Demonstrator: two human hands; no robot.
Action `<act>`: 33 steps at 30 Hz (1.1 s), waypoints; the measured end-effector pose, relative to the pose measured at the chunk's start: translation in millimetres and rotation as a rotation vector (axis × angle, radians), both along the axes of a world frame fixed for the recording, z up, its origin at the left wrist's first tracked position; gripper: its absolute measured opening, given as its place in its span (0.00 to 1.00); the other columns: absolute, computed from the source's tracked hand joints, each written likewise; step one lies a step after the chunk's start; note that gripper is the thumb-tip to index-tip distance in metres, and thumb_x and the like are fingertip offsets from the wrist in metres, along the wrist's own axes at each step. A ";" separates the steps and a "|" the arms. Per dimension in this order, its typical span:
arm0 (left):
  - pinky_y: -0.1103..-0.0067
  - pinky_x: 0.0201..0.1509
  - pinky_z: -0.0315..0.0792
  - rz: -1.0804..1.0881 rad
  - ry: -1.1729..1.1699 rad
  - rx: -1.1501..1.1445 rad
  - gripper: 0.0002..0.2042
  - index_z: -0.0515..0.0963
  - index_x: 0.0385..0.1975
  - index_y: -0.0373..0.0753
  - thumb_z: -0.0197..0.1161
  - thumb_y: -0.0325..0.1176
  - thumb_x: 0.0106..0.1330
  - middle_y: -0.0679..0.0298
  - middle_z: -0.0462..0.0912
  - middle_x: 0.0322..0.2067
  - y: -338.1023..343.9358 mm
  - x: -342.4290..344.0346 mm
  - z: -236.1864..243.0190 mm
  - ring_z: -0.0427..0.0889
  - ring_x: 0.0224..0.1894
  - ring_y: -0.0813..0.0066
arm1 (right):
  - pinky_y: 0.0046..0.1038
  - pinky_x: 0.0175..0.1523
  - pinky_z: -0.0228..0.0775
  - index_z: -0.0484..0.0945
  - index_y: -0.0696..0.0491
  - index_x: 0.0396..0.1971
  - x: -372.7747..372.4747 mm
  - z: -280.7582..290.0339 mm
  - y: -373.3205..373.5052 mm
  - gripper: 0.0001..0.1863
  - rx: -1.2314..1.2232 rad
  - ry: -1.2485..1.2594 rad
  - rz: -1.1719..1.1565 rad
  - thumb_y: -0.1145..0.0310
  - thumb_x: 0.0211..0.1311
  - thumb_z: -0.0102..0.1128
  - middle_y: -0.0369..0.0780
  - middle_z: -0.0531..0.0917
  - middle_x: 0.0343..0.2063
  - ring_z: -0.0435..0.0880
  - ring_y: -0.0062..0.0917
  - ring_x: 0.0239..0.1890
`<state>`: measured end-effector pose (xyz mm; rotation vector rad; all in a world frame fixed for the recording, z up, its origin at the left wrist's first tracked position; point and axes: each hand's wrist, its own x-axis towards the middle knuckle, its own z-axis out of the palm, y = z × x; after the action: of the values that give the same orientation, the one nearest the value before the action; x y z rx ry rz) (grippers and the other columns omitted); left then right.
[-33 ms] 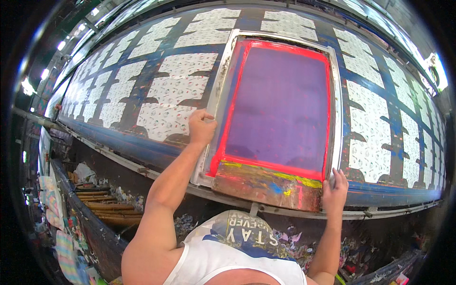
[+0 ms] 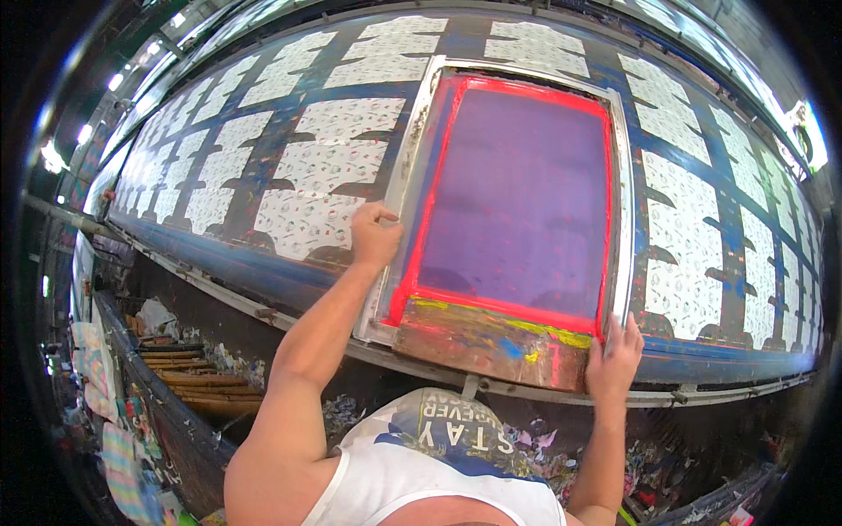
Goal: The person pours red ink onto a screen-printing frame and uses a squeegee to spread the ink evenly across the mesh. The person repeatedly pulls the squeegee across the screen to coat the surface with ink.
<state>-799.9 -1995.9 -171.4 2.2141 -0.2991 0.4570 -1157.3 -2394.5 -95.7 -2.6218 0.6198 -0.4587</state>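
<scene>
Arms (image 2: 326,320) reach forward, left hand (image 2: 377,235) and right hand (image 2: 615,358) grasping the screen frame (image 2: 625,210).

Screen frame (image 2: 624,210), lying flat, just off centre toward 2 o'clock.
Pale, scuffed rails (image 2: 409,162), long sides running roughly 6 to 12; purple mesh (image 2: 519,202), faintly see-through, inside an uneven red border (image 2: 429,203); brown board (image 2: 478,344), smeared yellow, blue and red, across the 6 o'clock end.
</scene>
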 end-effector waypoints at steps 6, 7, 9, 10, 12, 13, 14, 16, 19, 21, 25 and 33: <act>0.65 0.62 0.79 0.036 -0.006 0.080 0.08 0.87 0.30 0.40 0.77 0.27 0.51 0.55 0.89 0.45 -5.5 6.5 0.5 0.87 0.53 0.54 | 0.55 0.78 0.66 0.87 0.50 0.62 -15.9 24.7 87.2 0.25 -0.016 0.132 0.596 0.67 0.64 0.75 0.47 0.81 0.71 0.76 0.48 0.76; 0.64 0.63 0.79 0.040 -0.004 0.103 0.09 0.88 0.33 0.41 0.77 0.27 0.51 0.55 0.89 0.46 -5.9 6.3 1.7 0.86 0.54 0.53 | 0.54 0.77 0.68 0.87 0.49 0.61 -17.4 23.3 92.4 0.24 -0.084 0.091 0.587 0.67 0.63 0.75 0.46 0.82 0.70 0.78 0.47 0.75; 0.63 0.66 0.78 0.049 0.003 0.140 0.12 0.90 0.37 0.42 0.76 0.28 0.52 0.56 0.89 0.48 -7.7 4.3 3.7 0.85 0.57 0.53 | 0.53 0.74 0.71 0.88 0.48 0.60 -15.8 17.5 97.0 0.23 -0.214 0.028 0.563 0.68 0.63 0.74 0.43 0.85 0.67 0.81 0.45 0.72; 0.61 0.66 0.77 0.041 -0.001 0.121 0.13 0.90 0.39 0.43 0.76 0.29 0.52 0.56 0.89 0.48 -8.3 2.8 4.6 0.85 0.57 0.51 | 0.52 0.72 0.72 0.89 0.47 0.59 -14.4 15.7 97.0 0.22 -0.222 0.028 0.565 0.68 0.64 0.74 0.42 0.86 0.65 0.83 0.44 0.71; 0.59 0.66 0.77 0.025 -0.024 0.081 0.15 0.92 0.43 0.45 0.75 0.29 0.53 0.56 0.89 0.48 -10.2 2.6 7.1 0.84 0.56 0.49 | 0.50 0.67 0.76 0.89 0.46 0.57 -8.6 16.4 95.1 0.20 -0.241 -0.045 0.566 0.69 0.64 0.72 0.40 0.89 0.61 0.86 0.42 0.67; 0.59 0.66 0.76 0.020 -0.024 0.072 0.16 0.92 0.44 0.44 0.74 0.29 0.53 0.56 0.89 0.48 -10.6 1.7 8.0 0.84 0.56 0.49 | 0.49 0.61 0.78 0.90 0.45 0.56 -5.7 21.2 92.2 0.20 -0.281 -0.015 0.602 0.70 0.64 0.70 0.39 0.90 0.58 0.88 0.41 0.64; 0.59 0.67 0.76 0.016 -0.035 0.064 0.17 0.92 0.45 0.43 0.74 0.29 0.53 0.56 0.89 0.48 -10.7 1.0 8.9 0.84 0.55 0.49 | 0.49 0.61 0.79 0.89 0.45 0.56 -3.1 27.1 92.9 0.20 -0.297 -0.019 0.609 0.71 0.64 0.69 0.39 0.90 0.58 0.88 0.41 0.64; 0.60 0.68 0.76 0.011 -0.031 0.067 0.18 0.92 0.47 0.43 0.74 0.29 0.54 0.56 0.89 0.48 -10.0 1.3 11.2 0.84 0.57 0.50 | 0.48 0.60 0.79 0.89 0.46 0.55 4.5 41.6 95.2 0.19 -0.314 -0.038 0.620 0.73 0.64 0.67 0.40 0.90 0.58 0.88 0.40 0.63; 0.60 0.69 0.77 -0.003 0.016 0.095 0.20 0.92 0.50 0.42 0.74 0.30 0.54 0.55 0.89 0.50 -9.8 -1.5 13.9 0.84 0.59 0.51 | 0.47 0.61 0.78 0.87 0.50 0.58 24.8 59.7 102.8 0.24 -0.314 -0.034 0.562 0.78 0.61 0.65 0.41 0.90 0.57 0.89 0.42 0.60; 0.59 0.68 0.76 -0.004 0.008 0.158 0.20 0.92 0.51 0.43 0.75 0.32 0.56 0.54 0.87 0.50 -10.2 -4.1 17.7 0.82 0.58 0.50 | 0.47 0.63 0.78 0.86 0.50 0.60 44.7 62.9 117.5 0.30 -0.292 0.080 0.511 0.80 0.54 0.68 0.43 0.89 0.55 0.89 0.45 0.58; 0.57 0.65 0.75 -0.007 0.037 0.153 0.17 0.92 0.52 0.44 0.74 0.35 0.63 0.53 0.84 0.50 -10.8 -7.9 25.2 0.80 0.57 0.49 | 0.47 0.58 0.81 0.88 0.47 0.60 82.5 68.5 137.1 0.34 -0.255 0.247 0.575 0.81 0.48 0.69 0.43 0.91 0.50 0.90 0.45 0.55; 0.56 0.59 0.75 0.027 0.046 0.314 0.14 0.93 0.50 0.49 0.63 0.35 0.71 0.55 0.81 0.47 -16.1 -6.8 23.7 0.79 0.55 0.50 | 0.46 0.54 0.83 0.91 0.46 0.53 68.0 96.2 140.3 0.29 -0.239 0.328 0.537 0.83 0.49 0.65 0.43 0.92 0.46 0.91 0.46 0.49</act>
<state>-806.8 -2011.9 -147.7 2.5331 -0.3358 0.3939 -1089.4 -2254.2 0.5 -2.9614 -0.0729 0.0692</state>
